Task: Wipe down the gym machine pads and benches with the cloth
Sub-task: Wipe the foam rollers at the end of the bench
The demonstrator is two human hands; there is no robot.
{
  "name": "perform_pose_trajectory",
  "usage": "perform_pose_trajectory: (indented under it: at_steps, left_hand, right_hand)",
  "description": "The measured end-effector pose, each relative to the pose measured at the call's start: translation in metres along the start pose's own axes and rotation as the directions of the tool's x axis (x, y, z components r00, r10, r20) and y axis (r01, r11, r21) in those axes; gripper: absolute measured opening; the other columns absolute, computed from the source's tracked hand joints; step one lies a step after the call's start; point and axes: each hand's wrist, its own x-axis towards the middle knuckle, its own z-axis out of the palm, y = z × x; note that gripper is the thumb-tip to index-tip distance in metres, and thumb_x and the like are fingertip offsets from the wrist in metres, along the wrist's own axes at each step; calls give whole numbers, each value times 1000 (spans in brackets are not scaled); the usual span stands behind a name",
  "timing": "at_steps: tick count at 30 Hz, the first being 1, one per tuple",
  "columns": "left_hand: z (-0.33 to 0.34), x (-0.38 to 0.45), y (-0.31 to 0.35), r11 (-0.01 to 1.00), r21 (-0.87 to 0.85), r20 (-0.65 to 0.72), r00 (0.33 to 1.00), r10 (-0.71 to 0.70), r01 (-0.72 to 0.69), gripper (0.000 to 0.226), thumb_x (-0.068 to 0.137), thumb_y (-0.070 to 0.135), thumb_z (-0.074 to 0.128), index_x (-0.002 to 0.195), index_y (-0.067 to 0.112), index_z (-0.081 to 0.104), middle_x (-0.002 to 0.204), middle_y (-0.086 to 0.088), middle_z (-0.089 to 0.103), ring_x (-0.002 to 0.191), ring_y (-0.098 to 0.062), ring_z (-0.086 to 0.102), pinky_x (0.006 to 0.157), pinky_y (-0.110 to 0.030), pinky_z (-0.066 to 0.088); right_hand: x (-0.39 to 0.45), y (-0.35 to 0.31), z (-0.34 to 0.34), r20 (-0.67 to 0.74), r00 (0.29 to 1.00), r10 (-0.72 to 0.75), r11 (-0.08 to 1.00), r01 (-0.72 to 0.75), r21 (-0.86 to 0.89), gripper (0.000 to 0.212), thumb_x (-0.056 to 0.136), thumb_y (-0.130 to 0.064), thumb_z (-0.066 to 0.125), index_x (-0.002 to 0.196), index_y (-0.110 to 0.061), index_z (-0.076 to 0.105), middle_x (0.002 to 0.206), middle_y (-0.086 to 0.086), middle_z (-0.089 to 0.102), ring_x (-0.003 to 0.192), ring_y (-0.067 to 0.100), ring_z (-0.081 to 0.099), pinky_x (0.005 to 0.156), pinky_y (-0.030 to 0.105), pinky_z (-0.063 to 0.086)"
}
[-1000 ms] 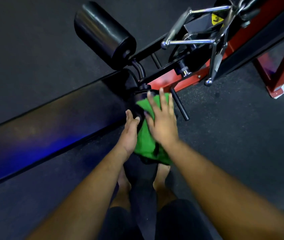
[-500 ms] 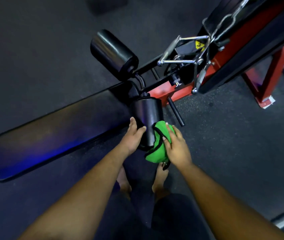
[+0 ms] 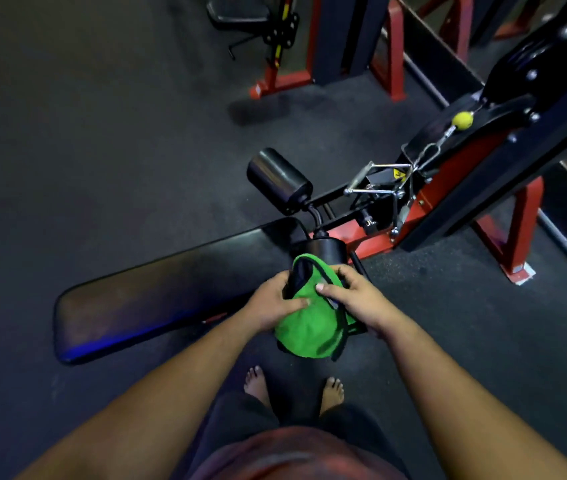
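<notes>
Cloth (image 3: 304, 327) lifted off roller pad (image 3: 327, 249), left grip (image 3: 271, 306) and right grip (image 3: 354, 299) both clutching it

Dim, grainy wide-angle view; blue glare on bench pad (image 3: 157, 299); edges bowed.

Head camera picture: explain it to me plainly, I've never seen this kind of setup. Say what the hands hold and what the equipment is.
The camera sits on a person's head, looking down at their own arms and bare feet. Both hands grip a green cloth: the left hand and right hand have their fingers curled on it. Just past the cloth is a black roller pad, with a second roller farther off. A long black bench stretches left. The red frame belongs to a gym machine standing on dark floor.
</notes>
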Motion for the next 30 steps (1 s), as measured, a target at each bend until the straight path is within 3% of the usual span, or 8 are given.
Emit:
perform_pose_trajectory:
  at_steps: [7, 9, 13, 16, 19, 22, 26, 30]
  left_hand:
    - [-34, -66, -11, 974, 196, -150, 985, -85, 114, 29, 71, 37, 51, 89, 23, 69, 87, 0, 71, 92, -26, 68, 77, -34, 50]
    - [-38, -92, -21, 984, 126, -161, 982, -103, 124, 28, 70, 34, 56, 95, 29, 68, 93, 1, 70, 94, -22, 68, 81, -32, 50]
    - [-27, -141, -19, 984, -180, -62, 998, -18, 6, 86, 67, 27, 84, 144, 17, 46, 135, -7, 62, 123, -14, 59, 103, -28, 47]
    - [-14, -167, -11, 971, -236, -74, 997, 6, -23, 48, 78, 20, 83, 120, 7, 65, 111, -15, 75, 99, -22, 66, 87, -39, 53]
    - [-18, -205, -9, 933, -354, -239, 971, -27, -61, 22, 80, 12, 68, 100, 4, 70, 94, -1, 74, 89, -15, 65, 80, -29, 51]
    - [-33, -238, -17, 854, -510, -354, 929, -104, -99, 18, 71, 18, 59, 86, 13, 66, 80, -3, 66, 76, -17, 60, 65, -26, 45]
    - [-71, -282, -42, 695, -678, -492, 851, -187, -239, 26, 82, 6, 52, 103, -2, 65, 92, -19, 69, 82, -26, 67, 75, -34, 52]
    - [-122, -335, -80, 612, -731, -547, 796, -261, -302, 32, 92, -9, 38, 97, 4, 67, 96, -19, 72, 86, -27, 70, 86, -39, 53]
  right_hand:
    - [-19, -49, -1, 210, 974, 83, 979, -40, -202, 8, 93, -10, 69, 99, -10, 72, 73, 0, 69, 65, 16, 62, 59, 26, 50]
    - [-24, -65, 6, 273, 956, 104, 965, -31, -261, 10, 93, -15, 70, 83, -18, 72, 69, 0, 64, 61, 15, 59, 58, 26, 48]
    - [-42, -97, 45, 402, 905, 142, 922, 28, -387, 19, 92, -27, 71, 74, -21, 70, 71, 3, 67, 62, 19, 64, 63, 30, 50]
    - [-52, -126, 83, 480, 865, 148, 862, 125, -491, 32, 87, -49, 74, 76, -21, 66, 69, 0, 67, 62, 17, 64, 63, 29, 51]
    - [-51, -152, 123, 489, 872, 18, 621, 373, -689, 55, 74, -75, 71, 80, -20, 65, 79, -4, 69, 73, 16, 63, 74, 33, 51]
    - [-44, -157, 162, 410, 859, -306, 468, 510, -721, 48, 82, -67, 70, 94, -21, 66, 90, -4, 70, 85, 15, 64, 81, 33, 50]
    - [-47, -116, 223, 157, 865, -477, 672, 473, -570, 34, 91, -54, 68, 97, -21, 65, 96, -1, 69, 92, 19, 64, 85, 33, 49]
    - [-78, -53, 309, 62, 971, -229, 858, 232, -458, 52, 96, -66, 48, 83, -17, 60, 82, 5, 66, 79, 25, 59, 75, 40, 51]
